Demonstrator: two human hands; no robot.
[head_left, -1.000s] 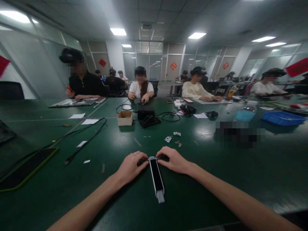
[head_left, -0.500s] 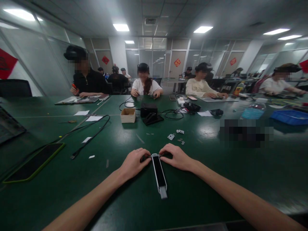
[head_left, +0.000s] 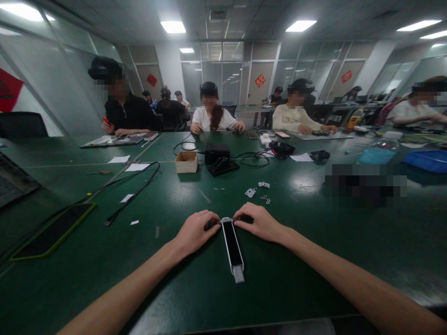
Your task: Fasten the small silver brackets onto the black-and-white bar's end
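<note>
A long, narrow device with a white frame and black face point(head_left: 232, 244) lies on the green table in front of me. A grey tab point(head_left: 238, 274) sticks out of its near end. At its far end, my left hand point(head_left: 198, 231) pinches the left side, thumb and fingers brought together. Opposite it, my right hand point(head_left: 257, 222) has its fingertips closed on the right side of that same end. What lies between the fingertips is mostly hidden. Beyond my right hand are a small metal plate point(head_left: 250, 192) and several tiny metal parts point(head_left: 265, 199).
Farther back stand a small cardboard box point(head_left: 186, 163) and a black box-like device point(head_left: 217, 154) with cables. A black cable point(head_left: 136, 193) and a green-edged black phone-like slab point(head_left: 56, 232) lie left. A bottle point(head_left: 380, 149) and blue tray point(head_left: 428, 160) are right. Several people sit across the table.
The whole view has shifted slightly. Both hands stay at the device's far end, with little visible change in their grip.
</note>
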